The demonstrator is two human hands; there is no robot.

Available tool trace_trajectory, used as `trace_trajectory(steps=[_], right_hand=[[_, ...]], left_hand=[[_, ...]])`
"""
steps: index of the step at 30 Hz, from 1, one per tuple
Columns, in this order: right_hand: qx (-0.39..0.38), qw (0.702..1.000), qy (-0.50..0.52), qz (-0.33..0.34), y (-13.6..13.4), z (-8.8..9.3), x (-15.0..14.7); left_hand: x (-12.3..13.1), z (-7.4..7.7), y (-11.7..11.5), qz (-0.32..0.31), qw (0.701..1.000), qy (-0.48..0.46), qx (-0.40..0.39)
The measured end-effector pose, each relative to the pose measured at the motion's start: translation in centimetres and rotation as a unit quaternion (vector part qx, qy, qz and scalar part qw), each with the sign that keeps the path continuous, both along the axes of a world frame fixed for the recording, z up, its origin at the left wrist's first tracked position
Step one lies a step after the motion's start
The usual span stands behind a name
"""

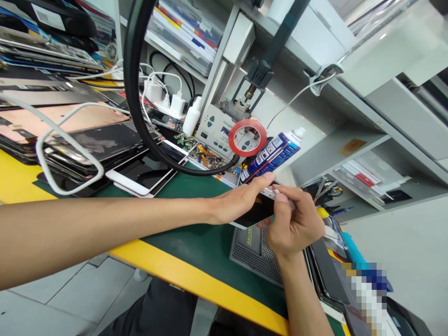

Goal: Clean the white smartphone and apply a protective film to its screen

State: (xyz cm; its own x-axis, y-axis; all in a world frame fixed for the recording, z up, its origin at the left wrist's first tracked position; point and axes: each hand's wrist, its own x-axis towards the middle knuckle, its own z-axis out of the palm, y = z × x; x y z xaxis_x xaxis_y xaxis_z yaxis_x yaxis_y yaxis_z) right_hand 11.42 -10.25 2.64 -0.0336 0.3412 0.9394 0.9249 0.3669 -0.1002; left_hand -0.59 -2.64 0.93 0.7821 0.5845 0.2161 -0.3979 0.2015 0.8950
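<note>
My left hand (pixel 238 203) holds a white-framed phone (pixel 254 215) by its edge, above a grey perforated mat (pixel 255 256) on the green bench. My right hand (pixel 296 224) is closed in a pinch at the phone's top end, pressing on a small part or tool that I cannot make out. The phone's dark screen faces up and is tilted. A blue spray can (pixel 271 154) lies just behind the hands.
A red tape roll (pixel 247 136) hangs before a grey control unit (pixel 219 128). A thick black cable (pixel 133 88) arcs across. Stacked phone screens (pixel 94 144) and white phones (pixel 147 172) lie at left. White chargers (pixel 175 102) stand behind, and the yellow bench edge (pixel 196 280) runs below.
</note>
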Motion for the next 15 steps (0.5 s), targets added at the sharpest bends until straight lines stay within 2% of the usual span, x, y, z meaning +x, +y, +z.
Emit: trace_trajectory(steps=[5, 15], right_hand=[[0.006, 1.000, 0.008, 0.011, 0.12, -0.09, 0.08], [0.012, 0.999, 0.037, -0.006, 0.14, -0.32, 0.76]], left_hand=[[0.05, -0.02, 0.06, 0.007, 0.996, 0.044, 0.075], [0.01, -0.16, 0.06, 0.005, 0.997, 0.036, 0.068]])
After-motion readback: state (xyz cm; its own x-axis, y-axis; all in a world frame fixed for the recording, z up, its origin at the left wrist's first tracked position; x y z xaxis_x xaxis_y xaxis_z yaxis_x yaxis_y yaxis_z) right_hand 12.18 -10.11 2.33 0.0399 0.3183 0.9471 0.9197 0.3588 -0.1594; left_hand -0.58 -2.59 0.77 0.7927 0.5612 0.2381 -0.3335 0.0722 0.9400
